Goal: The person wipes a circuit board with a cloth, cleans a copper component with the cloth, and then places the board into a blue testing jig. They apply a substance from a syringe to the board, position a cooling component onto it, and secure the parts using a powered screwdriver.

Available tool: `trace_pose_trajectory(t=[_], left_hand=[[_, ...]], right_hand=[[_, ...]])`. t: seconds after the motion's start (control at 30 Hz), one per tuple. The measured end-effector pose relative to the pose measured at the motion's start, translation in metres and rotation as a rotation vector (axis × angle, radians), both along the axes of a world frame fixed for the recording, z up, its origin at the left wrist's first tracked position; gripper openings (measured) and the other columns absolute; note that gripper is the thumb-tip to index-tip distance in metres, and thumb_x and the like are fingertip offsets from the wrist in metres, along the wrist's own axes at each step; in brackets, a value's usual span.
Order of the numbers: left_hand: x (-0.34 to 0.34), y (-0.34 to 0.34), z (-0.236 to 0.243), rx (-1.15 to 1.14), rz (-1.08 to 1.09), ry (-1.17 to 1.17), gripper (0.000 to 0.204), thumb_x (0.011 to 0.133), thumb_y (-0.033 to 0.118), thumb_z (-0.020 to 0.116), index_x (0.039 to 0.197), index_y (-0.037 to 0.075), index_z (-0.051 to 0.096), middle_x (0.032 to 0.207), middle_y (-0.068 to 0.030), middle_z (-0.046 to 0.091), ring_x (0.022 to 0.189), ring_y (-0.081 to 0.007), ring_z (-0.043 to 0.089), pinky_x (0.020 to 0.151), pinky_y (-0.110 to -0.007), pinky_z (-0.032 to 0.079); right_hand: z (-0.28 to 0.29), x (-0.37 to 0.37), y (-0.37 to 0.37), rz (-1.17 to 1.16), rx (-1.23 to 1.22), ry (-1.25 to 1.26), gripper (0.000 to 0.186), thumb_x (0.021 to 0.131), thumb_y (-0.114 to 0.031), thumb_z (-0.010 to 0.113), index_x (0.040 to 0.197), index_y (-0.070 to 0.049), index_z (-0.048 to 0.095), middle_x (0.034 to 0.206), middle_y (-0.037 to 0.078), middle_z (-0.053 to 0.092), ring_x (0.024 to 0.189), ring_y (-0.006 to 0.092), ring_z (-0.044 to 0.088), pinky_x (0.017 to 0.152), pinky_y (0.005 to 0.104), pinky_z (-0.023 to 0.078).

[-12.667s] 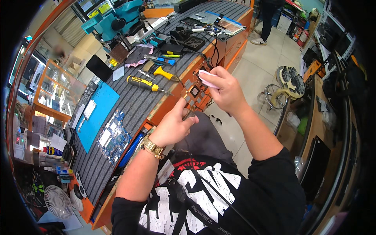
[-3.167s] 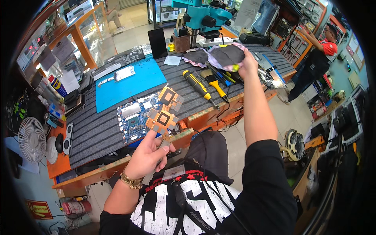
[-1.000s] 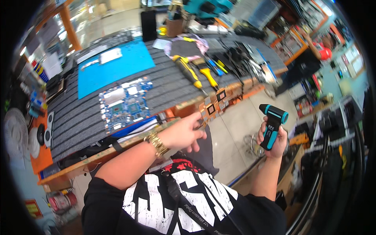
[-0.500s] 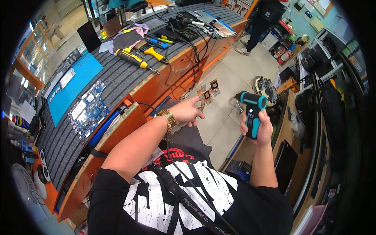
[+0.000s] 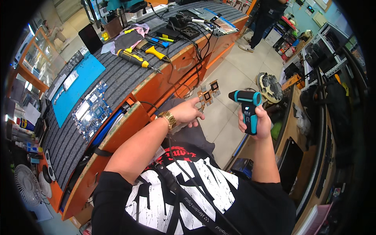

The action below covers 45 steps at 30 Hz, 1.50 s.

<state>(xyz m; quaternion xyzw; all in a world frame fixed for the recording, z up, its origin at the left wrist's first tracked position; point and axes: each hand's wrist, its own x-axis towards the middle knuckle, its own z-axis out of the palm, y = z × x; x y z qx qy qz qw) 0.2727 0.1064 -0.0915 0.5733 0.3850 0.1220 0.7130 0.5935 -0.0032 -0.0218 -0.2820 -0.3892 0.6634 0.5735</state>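
Note:
My left hand (image 5: 187, 112), a gold watch at its wrist, is closed on a laptop heatsink (image 5: 206, 96). The copper-coloured piece with dark square pads sticks out beyond the fingers, over the floor; part of it is hidden by the hand. My right hand (image 5: 263, 123) grips the handle of a black and teal handheld air blower (image 5: 249, 105). The blower stands upright with its tapered nozzle aimed left at the heatsink, a short gap between them. On the workbench to the left lies a bare blue laptop motherboard (image 5: 93, 111).
The grey striped workbench (image 5: 121, 80) carries a blue mat (image 5: 80, 88), a yellow-black screwdriver (image 5: 133, 58), a yellow-handled brush (image 5: 156, 53) and cables. An orange drawer front (image 5: 100, 160) juts toward me. Wooden shelving (image 5: 291, 156) stands at right. Another person (image 5: 266, 21) stands at the far end.
The blower has turned in my right hand's grip and shifted slightly left, so its nozzle now points across at the heatsink. The left hand keeps its hold almost unmoved.

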Motion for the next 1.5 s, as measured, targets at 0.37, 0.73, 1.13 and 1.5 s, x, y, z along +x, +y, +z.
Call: trace_pose_trajectory(t=[0.37, 0.73, 1.13, 1.5], left_hand=[[-0.004, -0.003, -0.004, 0.006, -0.018, -0.017, 0.085, 0.110, 0.013, 0.075, 0.182, 0.004, 0.030, 0.118, -0.0163, 0.083, 0.072, -0.0191, 0.079, 0.053, -0.033, 0.060], [0.023, -0.016, -0.021, 0.953, 0.115, 0.487, 0.056, 0.095, 0.001, 0.073, 0.150, 0.011, 0.070, 0.130, -0.0262, 0.074, 0.115, -0.0482, 0.081, 0.096, -0.059, 0.067], [-0.005, -0.037, -0.021, 0.989, 0.094, 0.444, 0.031, 0.094, 0.002, 0.079, 0.125, 0.008, 0.076, 0.124, -0.0208, 0.072, 0.107, -0.0443, 0.080, 0.092, -0.055, 0.067], [-0.008, -0.049, -0.024, 1.095, 0.049, 0.475, 0.024, 0.097, 0.009, 0.079, 0.120, 0.007, 0.080, 0.122, -0.0221, 0.074, 0.104, -0.0428, 0.084, 0.087, -0.055, 0.069]], right_hand=[[-0.012, -0.004, 0.010, 0.020, -0.122, -0.132, 0.054, 0.117, -0.038, 0.057, 0.159, -0.005, 0.053, 0.106, 0.020, 0.070, 0.066, 0.0254, 0.064, 0.059, 0.0407, 0.055], [0.013, -0.025, -0.015, 0.229, -0.201, -0.069, 0.094, 0.109, -0.048, 0.069, 0.182, -0.002, 0.033, 0.099, 0.027, 0.069, 0.058, 0.0262, 0.062, 0.051, 0.0405, 0.055], [-0.018, 0.006, 0.014, -0.103, -0.332, -0.289, 0.054, 0.119, -0.056, 0.056, 0.127, -0.002, 0.062, 0.098, 0.014, 0.070, 0.059, 0.0223, 0.063, 0.048, 0.0390, 0.054], [0.002, -0.043, 0.005, 0.386, -0.180, -0.382, 0.065, 0.116, -0.055, 0.060, 0.149, 0.001, 0.056, 0.095, 0.020, 0.067, 0.060, 0.0247, 0.064, 0.047, 0.0387, 0.057]])
